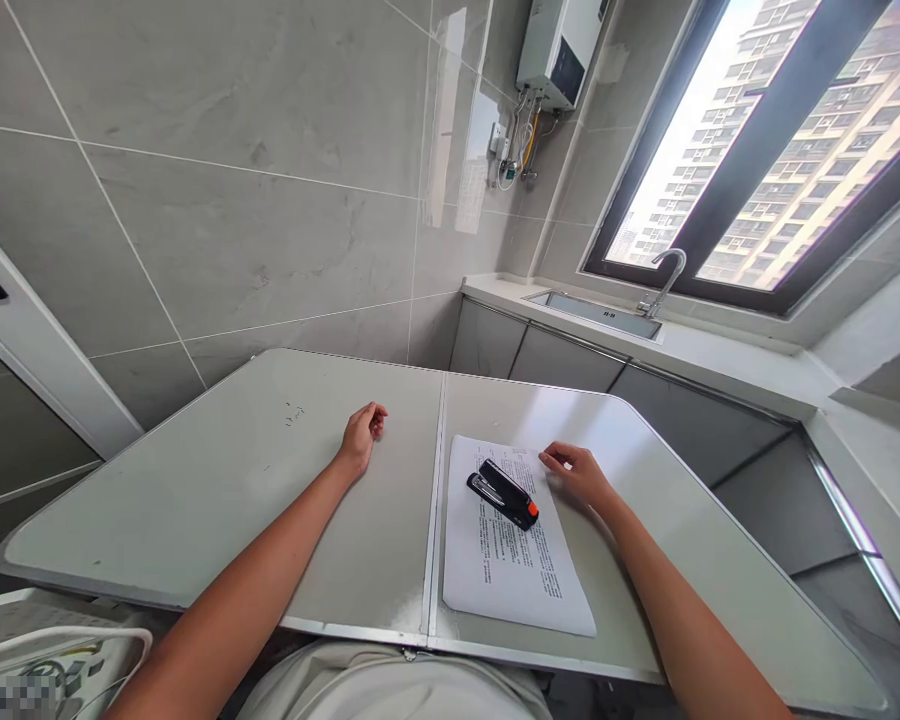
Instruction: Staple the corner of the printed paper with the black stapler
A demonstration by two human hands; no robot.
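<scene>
A black stapler (504, 494) with an orange-red end lies slantwise on a sheaf of printed white paper (521, 600). The paper rests on the right half of the folding table. My right hand (576, 472) rests on the table just right of the paper's far corner. Its thumb and forefinger curl together, with the fingertips at the paper's edge; I see nothing held in them. To the left of the table's centre seam, my left hand (361, 437) lies on its side with fingers curled in, and nothing shows in it.
Several tiny dark bits (294, 413) lie on the table's left half. The pale table (195, 500) has a metal seam (436, 480) down its middle. Beyond it are a counter with a sink (596, 312), a tap (669, 275) and a wall-hung water heater (562, 50). A white rack (67, 640) stands lower left.
</scene>
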